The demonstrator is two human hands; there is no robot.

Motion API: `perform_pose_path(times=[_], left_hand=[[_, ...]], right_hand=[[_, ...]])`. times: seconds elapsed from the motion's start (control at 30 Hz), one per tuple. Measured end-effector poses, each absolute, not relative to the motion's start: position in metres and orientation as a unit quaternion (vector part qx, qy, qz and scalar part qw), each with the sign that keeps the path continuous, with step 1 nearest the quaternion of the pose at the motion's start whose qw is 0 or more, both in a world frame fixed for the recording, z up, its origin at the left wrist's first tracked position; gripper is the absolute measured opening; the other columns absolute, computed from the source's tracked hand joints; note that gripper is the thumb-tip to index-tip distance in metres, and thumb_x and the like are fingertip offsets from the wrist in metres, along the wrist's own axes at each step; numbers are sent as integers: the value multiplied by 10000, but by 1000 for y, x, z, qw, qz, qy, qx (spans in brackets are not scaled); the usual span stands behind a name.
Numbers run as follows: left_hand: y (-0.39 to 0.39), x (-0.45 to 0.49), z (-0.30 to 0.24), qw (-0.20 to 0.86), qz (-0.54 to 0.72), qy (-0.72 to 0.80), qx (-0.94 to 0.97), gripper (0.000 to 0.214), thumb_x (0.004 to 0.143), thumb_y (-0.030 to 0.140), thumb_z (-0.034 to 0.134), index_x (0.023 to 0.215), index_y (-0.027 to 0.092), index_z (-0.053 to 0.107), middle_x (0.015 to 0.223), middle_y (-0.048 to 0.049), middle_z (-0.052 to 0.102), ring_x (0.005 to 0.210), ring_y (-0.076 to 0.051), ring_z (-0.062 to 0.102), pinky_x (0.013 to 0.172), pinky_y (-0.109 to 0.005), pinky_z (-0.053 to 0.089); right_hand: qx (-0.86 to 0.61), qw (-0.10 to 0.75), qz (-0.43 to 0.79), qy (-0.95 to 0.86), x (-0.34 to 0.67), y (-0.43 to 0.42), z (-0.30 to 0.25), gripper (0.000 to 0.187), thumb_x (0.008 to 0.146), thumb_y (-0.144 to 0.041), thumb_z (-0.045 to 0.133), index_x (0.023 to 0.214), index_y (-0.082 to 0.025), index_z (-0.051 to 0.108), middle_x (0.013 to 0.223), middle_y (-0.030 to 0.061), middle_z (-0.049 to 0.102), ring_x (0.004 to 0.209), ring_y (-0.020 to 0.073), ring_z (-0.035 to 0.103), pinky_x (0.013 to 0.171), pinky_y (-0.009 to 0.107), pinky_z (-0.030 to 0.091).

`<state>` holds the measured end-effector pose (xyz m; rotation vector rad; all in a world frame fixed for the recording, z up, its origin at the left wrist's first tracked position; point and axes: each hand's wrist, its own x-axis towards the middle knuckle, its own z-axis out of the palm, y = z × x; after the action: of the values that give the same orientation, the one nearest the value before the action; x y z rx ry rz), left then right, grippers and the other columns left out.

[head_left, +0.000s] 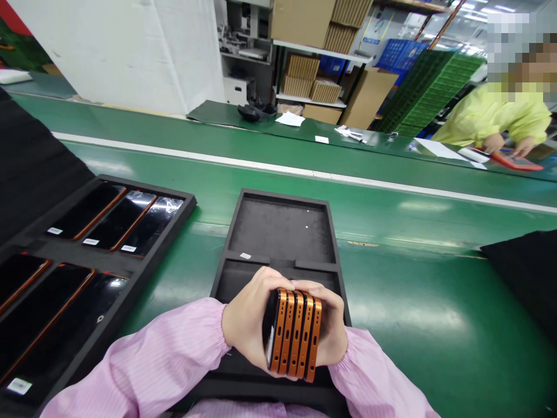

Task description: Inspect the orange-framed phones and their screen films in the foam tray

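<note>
Both my hands are wrapped round a stack of several orange-edged smartphones, held on their sides with the port ends facing me. My left hand closes on the stack from the left, against a dark screen with a white label. On the other side, my right hand grips the outermost phone. The thumbs and fingers of both hands meet near the top of the stack. Beneath the hands lies a black foam tray with two compartments; a small white sticker sits in it. The hands cover part of the near compartment.
At the left, another black tray holds several phones with dark screens and orange edges. Green work surface surrounds the trays. A dark panel stands at right. Across the line, a person in yellow handles a red object.
</note>
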<state>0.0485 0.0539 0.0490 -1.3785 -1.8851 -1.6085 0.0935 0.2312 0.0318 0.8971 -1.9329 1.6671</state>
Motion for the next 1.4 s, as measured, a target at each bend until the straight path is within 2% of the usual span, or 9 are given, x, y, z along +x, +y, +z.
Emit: perform_pose_path(times=[0.27,0.5,0.7,1.0,1.17,1.4], left_hand=[[54,53,45,152,-558,-659,-481,935,518,606,777,1259,219,359,961,-52,522,787,-209,537,664,-365,470],[54,51,53,149,-547,-672,-477,990,510,661,781,1281,214,348,979,-58,519,806,-212,545,676,-364,472],[52,50,58,117,-551,-684,-464,967,505,640,805,1255,225,356,996,-58,495,834,-211,534,696,-364,480],[53,50,60,146,-538,-686,-467,956,497,679,777,1228,220,367,948,-51,511,773,-204,554,650,-366,490],[51,53,53,152,-535,-685,-471,985,476,687,779,1241,225,366,962,-56,525,813,-227,570,672,-383,506],[50,55,47,151,-538,-678,-477,938,519,671,752,1246,223,366,966,-58,523,812,-226,575,670,-389,510]], right_hand=[[334,233,582,-704,95,231,34,1093,427,-374,947,1354,-244,382,1195,130,601,1076,300,612,937,454,523],[330,217,595,-700,93,233,34,1031,502,-387,923,1367,-230,385,1252,132,572,1129,289,595,980,443,510],[308,201,616,-696,91,233,33,1140,392,-444,959,1360,-252,388,1271,137,564,1124,311,599,968,476,511],[320,207,612,-693,91,231,32,1138,397,-473,950,1362,-255,388,1237,144,569,1107,310,601,945,474,524],[335,220,593,-698,92,230,32,1123,424,-445,944,1372,-247,377,1226,134,581,1111,292,597,963,446,508],[340,241,575,-704,94,230,29,1050,480,-450,907,1362,-253,374,1196,116,597,1082,289,609,960,448,499]])
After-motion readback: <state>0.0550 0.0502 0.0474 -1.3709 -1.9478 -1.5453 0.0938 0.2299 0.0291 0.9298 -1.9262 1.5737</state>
